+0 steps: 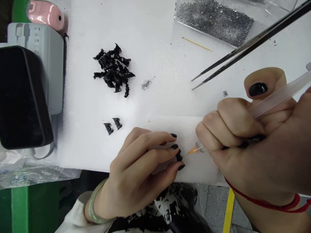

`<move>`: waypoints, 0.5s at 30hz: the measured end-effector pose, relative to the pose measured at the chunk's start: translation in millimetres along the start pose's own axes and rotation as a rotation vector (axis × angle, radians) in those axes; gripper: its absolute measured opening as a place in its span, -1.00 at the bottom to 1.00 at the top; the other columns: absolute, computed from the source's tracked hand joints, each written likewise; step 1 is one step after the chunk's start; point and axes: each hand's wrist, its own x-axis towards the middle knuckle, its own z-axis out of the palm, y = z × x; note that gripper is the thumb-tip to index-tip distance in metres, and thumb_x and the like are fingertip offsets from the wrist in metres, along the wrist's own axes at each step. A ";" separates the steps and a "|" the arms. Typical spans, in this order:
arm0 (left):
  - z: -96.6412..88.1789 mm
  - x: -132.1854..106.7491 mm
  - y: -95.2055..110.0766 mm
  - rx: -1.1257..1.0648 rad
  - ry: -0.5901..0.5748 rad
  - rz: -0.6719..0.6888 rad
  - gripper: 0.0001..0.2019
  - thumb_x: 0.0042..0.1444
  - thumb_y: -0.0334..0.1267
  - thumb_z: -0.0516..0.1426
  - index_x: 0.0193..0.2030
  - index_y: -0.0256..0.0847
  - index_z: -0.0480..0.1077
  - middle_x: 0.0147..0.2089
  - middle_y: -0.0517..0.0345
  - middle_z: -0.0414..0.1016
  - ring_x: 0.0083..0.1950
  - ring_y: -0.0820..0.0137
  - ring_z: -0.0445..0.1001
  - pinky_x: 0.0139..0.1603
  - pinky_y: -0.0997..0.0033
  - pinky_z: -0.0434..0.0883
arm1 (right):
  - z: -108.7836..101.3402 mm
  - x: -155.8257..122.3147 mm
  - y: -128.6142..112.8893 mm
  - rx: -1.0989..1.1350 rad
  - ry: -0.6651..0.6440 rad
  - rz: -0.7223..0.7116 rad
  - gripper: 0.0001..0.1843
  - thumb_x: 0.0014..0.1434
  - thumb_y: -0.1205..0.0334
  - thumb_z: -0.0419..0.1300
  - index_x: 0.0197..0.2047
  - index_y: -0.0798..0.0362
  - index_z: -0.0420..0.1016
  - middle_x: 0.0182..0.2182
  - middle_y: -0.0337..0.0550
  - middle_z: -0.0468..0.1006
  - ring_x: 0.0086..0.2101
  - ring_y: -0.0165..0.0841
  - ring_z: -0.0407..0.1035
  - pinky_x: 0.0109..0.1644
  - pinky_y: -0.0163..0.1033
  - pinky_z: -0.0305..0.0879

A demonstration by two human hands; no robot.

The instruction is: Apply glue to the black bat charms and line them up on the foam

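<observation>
My left hand (143, 161) rests on the white foam pad (85, 106), its fingertips pinched on a small black bat-shaped piece (179, 157). My right hand (250, 139) is closed round a clear glue syringe (274, 97) whose orange tip (193, 150) points at that piece, a short way from it. The same hand also holds long black tweezers (243, 48) that stick out up and to the left. A heap of black bat pieces (113, 69) lies farther back. Two single bat pieces (113, 125) lie left of my left hand.
A clear bag of tiny grey beads (215, 19) lies at the back right, with a small cluster of beads (146, 84) and a toothpick (196, 44) on the foam. A black and grey device (26, 90) stands at the left edge; a pink object (45, 13) behind it.
</observation>
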 end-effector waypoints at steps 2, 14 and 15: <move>0.3 0.2 0.3 0.004 0.003 0.008 -0.83 0.22 -0.48 0.33 -0.11 -0.20 0.51 -0.06 -0.01 0.62 -0.20 0.26 0.57 -0.27 0.12 0.60 | -1.1 -1.1 1.6 -0.014 -0.018 -0.022 -0.54 0.22 -0.11 0.43 -0.52 -0.09 0.37 -0.79 -0.46 0.07 -0.76 -0.52 -0.26 -0.69 -0.29 -0.23; 3.8 -2.7 -2.5 0.017 -0.011 0.054 -0.83 0.22 -0.53 0.31 -0.11 -0.27 0.50 -0.05 -0.11 0.62 -0.15 0.25 0.56 -0.16 0.18 0.58 | 0.5 -4.2 4.6 -0.031 -0.044 -0.097 -0.49 0.27 -0.40 0.26 -0.38 -0.13 0.46 -0.76 -0.52 -0.14 -0.76 -0.50 -0.39 -0.74 -0.27 -0.23; 5.8 -2.8 -2.6 0.009 -0.004 0.064 -0.84 0.23 -0.52 0.30 -0.11 -0.28 0.49 -0.06 -0.12 0.62 -0.15 0.25 0.56 -0.15 0.18 0.59 | -4.3 -7.3 6.4 -0.025 -0.079 -0.189 -0.57 0.20 -0.31 0.38 -0.35 -0.17 0.46 -0.74 -0.54 -0.16 -0.74 -0.51 -0.41 -0.71 -0.29 -0.23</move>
